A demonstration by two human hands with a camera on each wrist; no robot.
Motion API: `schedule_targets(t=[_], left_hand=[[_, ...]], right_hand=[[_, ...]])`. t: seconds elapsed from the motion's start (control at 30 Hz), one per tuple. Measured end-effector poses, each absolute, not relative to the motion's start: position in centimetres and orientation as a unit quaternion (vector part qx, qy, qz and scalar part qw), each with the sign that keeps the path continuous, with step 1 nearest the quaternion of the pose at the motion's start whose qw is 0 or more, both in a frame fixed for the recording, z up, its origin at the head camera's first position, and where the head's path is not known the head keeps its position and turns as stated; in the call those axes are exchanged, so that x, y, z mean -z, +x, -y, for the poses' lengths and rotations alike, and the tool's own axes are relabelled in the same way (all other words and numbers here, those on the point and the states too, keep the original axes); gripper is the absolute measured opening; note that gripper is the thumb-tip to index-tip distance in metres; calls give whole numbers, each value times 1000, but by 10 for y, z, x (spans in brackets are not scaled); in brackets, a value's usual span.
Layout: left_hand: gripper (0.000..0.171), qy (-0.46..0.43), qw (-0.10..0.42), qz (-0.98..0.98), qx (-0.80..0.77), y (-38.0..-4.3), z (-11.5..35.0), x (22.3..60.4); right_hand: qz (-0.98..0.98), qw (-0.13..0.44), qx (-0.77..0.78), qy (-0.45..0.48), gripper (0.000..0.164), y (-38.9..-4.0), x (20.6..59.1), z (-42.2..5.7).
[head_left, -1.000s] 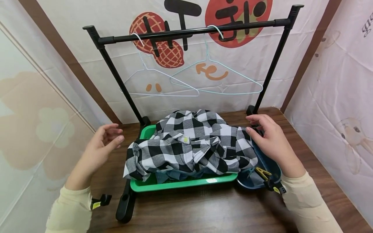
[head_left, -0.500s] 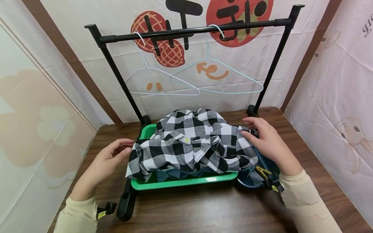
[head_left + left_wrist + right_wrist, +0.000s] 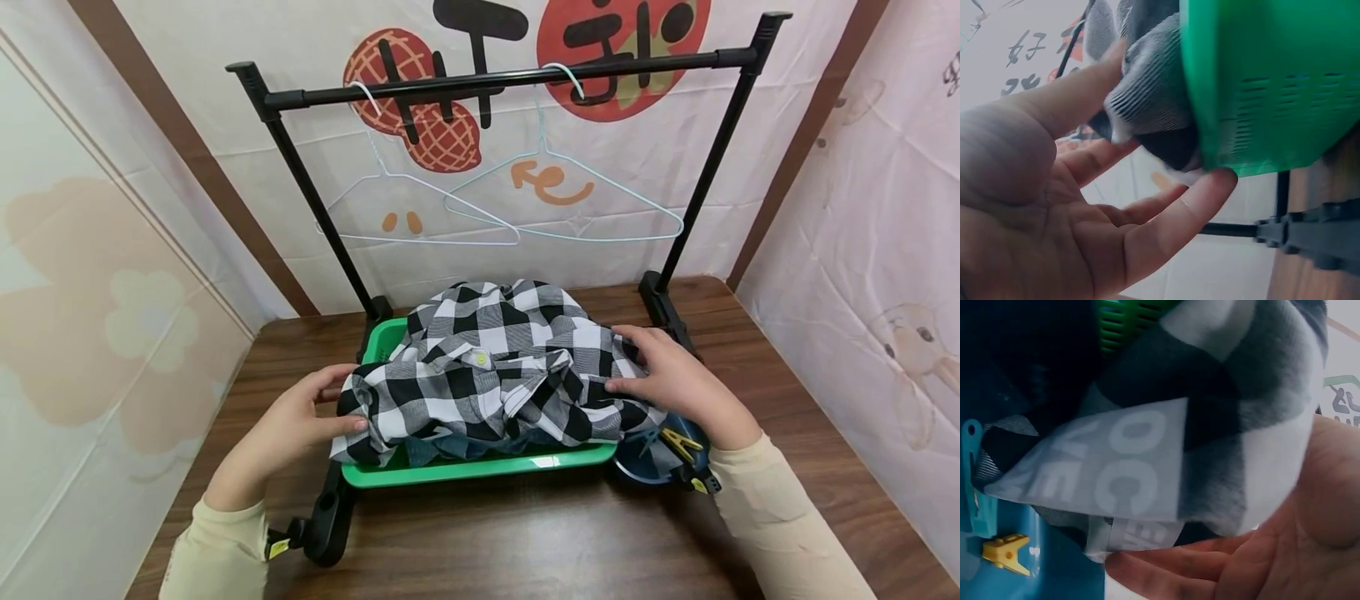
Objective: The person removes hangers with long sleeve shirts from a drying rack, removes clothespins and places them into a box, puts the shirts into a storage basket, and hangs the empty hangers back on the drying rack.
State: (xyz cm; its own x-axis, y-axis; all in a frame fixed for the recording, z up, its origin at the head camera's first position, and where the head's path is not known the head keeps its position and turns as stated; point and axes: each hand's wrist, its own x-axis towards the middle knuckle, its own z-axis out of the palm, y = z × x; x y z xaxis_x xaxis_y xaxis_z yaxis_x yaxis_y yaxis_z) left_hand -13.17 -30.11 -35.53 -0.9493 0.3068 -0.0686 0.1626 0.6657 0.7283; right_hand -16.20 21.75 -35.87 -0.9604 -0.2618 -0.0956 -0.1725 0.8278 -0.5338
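Note:
A black-and-white checked shirt [image 3: 480,392] with a pale button lies bunched in a green basket [image 3: 480,473], hanging over both its ends. My left hand [image 3: 288,429] is at the shirt's left end, thumb and fingers spread apart around it. In the left wrist view a fingertip [image 3: 1219,184] is right at the basket's lower edge and the thumb overlaps the cloth. On the right end, my right hand [image 3: 678,383] rests against the shirt, thumb in front. Seen from the right wrist, its fingers [image 3: 1172,572] lie behind the hanging cloth, fairly straight.
Blue cloth [image 3: 450,448] shows under the shirt. A blue container [image 3: 637,471] beside the basket holds yellow and teal clothespins. Behind stands a black garment rack [image 3: 487,81] carrying a white hanger [image 3: 427,242] and a light-blue hanger [image 3: 600,239].
My left hand has come down and rightward to the shirt's left end. The right hand has moved slightly left and down onto its right end. The shirt lies as before.

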Motion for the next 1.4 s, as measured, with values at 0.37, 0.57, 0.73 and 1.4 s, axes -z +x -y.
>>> schedule_targets(t=[0.37,0.57,0.73,1.4], left_hand=[[47,81,49,-936,-338,-138,295,370],[38,58,55,-940,-333,-139,290,367],[26,83,53,-941,-324,-141,285,357],[25,111,-2,-946,-304,-158,204,283]], right_hand=[[-946,118,282,-111,68,-165,364,-209],[-935,99,314,-131,40,-164,365,-207],[-935,49,325,-134,18,-161,360,-207],[-922,-88,299,-229,23,-169,295,-133]])
